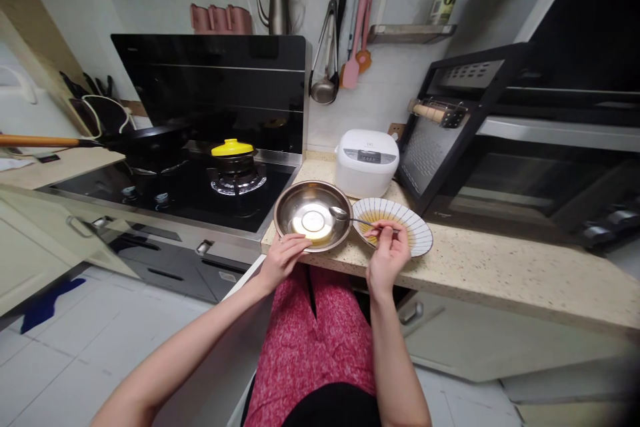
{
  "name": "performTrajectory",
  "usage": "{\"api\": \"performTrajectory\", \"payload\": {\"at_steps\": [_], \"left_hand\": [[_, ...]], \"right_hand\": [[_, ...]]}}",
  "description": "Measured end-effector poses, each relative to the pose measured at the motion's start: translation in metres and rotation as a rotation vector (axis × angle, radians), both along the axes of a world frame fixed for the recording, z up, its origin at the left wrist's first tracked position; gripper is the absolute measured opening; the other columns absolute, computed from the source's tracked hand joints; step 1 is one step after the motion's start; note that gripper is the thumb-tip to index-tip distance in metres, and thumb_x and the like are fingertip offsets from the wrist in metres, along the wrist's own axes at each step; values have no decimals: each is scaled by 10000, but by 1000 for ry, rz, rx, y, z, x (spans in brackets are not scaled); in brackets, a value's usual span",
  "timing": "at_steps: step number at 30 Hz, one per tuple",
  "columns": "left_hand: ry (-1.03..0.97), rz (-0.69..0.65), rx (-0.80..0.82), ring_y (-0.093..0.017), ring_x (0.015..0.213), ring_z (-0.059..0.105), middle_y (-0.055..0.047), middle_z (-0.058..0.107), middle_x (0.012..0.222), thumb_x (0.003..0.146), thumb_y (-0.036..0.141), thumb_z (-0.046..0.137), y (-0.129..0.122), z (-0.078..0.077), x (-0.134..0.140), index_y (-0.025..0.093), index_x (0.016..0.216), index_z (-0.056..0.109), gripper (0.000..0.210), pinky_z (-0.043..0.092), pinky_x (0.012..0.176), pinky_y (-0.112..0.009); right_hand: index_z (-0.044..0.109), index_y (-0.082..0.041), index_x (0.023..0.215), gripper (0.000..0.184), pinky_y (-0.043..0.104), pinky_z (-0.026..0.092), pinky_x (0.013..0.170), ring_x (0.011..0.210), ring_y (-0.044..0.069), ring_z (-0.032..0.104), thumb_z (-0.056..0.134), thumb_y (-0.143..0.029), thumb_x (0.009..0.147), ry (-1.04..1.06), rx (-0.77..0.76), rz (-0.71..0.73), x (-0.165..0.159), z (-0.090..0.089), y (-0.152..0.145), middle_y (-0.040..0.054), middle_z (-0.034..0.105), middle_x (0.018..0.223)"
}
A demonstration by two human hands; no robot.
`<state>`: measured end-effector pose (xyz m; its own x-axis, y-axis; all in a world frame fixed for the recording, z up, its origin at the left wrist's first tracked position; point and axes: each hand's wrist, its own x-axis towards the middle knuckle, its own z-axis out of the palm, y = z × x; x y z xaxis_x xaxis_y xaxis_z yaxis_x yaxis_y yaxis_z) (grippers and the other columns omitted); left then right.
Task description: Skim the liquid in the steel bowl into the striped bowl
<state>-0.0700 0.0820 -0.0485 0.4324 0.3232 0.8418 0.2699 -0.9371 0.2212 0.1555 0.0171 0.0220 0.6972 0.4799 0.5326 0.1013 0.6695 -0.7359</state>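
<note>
A steel mixing bowl (285,205) stands on the counter, with a little yellowish liquid in its bottom. My left hand (286,259) grips the bowl's near rim, fingers over the edge. In my right hand (389,250) is a metal spoon (341,213), its handle pinched between thumb and fingers. The spoon's head hangs over the right side of the bowl. Directly right of the bowl lies a white plate with dark radial stripes (423,235); something yellow covers its middle, partly hidden by my right hand, which is above it.
Behind the plate sits a white rice cooker (367,163). Left is a gas stove (200,203) with a yellow-lidded pot (233,148) and a long-handled wok (150,140). An oven (540,180) and a black rack (425,140) stand right. Utensils (327,87) hang on the wall.
</note>
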Motion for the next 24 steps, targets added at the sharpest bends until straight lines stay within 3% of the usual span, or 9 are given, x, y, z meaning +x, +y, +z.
{"api": "performTrajectory", "payload": {"at_steps": [9,17,24], "left_hand": [[-1,-6,18,-246,1146,708,-107,785,1139,1028,172,568,-1,2,0,234,1336,678,333,552,1026,-458],[-6,16,16,-250,1141,712,-99,791,1126,1010,173,612,0,0,0,242,1322,693,329,567,963,-414],[-9,24,38,-244,1136,712,-95,790,1123,1013,168,608,-1,1,0,238,1314,690,320,550,999,-427]], "right_hand": [[562,-212,919,275,275,506,658,634,113,591,586,-480,974,-24,36,-170,27,10,-4,0,621,835],[585,-200,909,273,275,502,665,650,116,598,599,-464,975,-57,17,-242,36,0,-14,10,628,848],[621,-196,900,277,290,517,662,690,144,608,550,-441,1006,-235,5,-313,38,-15,-19,35,647,851]]}}
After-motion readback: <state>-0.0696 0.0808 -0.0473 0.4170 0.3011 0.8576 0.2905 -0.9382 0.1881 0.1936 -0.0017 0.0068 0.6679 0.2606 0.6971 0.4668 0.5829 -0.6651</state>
